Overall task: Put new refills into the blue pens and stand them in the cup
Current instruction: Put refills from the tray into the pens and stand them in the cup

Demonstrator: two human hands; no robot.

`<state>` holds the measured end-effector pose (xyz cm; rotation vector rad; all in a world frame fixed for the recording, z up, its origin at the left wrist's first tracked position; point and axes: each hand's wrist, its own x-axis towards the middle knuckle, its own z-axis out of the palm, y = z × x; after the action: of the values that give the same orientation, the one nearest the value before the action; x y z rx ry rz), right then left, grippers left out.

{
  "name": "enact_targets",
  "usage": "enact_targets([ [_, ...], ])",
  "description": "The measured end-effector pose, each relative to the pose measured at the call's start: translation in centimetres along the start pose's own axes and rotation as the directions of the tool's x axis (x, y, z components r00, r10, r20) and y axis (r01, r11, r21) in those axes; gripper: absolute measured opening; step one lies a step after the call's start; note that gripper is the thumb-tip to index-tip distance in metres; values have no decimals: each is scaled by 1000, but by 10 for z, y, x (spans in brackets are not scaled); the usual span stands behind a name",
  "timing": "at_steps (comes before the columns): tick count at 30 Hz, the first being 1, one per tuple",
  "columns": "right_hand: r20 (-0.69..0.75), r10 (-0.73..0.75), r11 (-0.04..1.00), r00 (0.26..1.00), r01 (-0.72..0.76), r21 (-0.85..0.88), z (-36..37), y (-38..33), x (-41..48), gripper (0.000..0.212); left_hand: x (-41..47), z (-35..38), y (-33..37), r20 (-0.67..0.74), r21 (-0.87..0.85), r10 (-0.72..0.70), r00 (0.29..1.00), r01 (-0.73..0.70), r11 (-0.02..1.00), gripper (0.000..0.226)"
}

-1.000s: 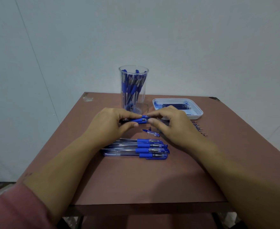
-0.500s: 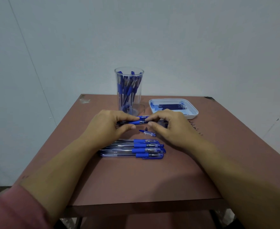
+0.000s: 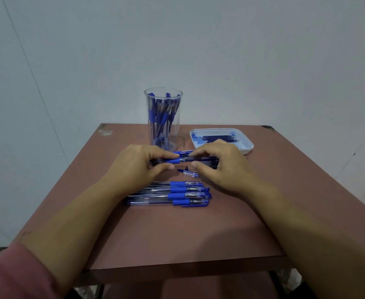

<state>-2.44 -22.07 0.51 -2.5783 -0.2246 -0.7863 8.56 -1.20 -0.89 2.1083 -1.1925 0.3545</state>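
While both hands work over the middle of the table (image 3: 177, 234), a blue pen (image 3: 177, 160) is held between them just above the surface. Long axis runs left-right, about level, parallel to the table's near edge. Left hand (image 3: 138, 167) pinches the left part with curled fingers and thumb; right hand (image 3: 222, 165) pinches the right part the same way. Blue grip section shows in the gap between the hands, nearer the left hand. Both pen ends are hidden under the fingers, so I cannot tell which way the tip points. A blue lettered piece (image 3: 183, 152) lies parallel just behind the pen, at the forefingers; cannot tell if it is joined to it.

On the table just in front of the held pen: a short clear piece (image 3: 190, 173) with a blue end, lying left-right, slightly slanted, and a tiny dark bit (image 3: 186, 167) touching or just beside it.

Nearer the person, a row of four pens (image 3: 170, 194) lies side by side, axes left-right, blue capped ends to the right.

Behind the hands a clear cup (image 3: 163, 134) stands upright, with blue pens standing and leaning inside. To its right, a white tray (image 3: 245, 145) holds refills (image 3: 219, 138) lying left-right. A pink sleeve (image 3: 9, 272) shows at bottom left.
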Motion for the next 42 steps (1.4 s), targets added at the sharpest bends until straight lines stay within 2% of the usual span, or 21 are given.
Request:
enact_targets([
  [4,7,-35,999,999,35,18,3,4,2,21,0,0,0,5,-14,-2,1000,2,1000,30],
  [12,-92,61,998,994,-59,24,-7,36,-6,12,1,-6,-10,-43,-29,-99,994,98,995,29],
  [21,61,193,972,979,-183,-147,-13,60,-9,12,1,-8,-12,-37,-44,-123,992,121,992,30],
  [28,45,221,962,974,-210,-173,-29,67,13,12,2,-8,-13,-42,-40,-129,991,127,991,29],
  [32,175,325,941,929,-298,-162,-36,79,40,12,3,-8,-14,-38,-38,-127,991,125,991,30],
  [37,334,380,923,863,-331,-194,-38,85,63,19,3,-8,-16,-29,-28,-134,991,133,991,30],
  [42,417,411,911,810,-370,-180,-32,94,72,19,5,-7,-17,-28,-23,-129,991,128,991,30],
])
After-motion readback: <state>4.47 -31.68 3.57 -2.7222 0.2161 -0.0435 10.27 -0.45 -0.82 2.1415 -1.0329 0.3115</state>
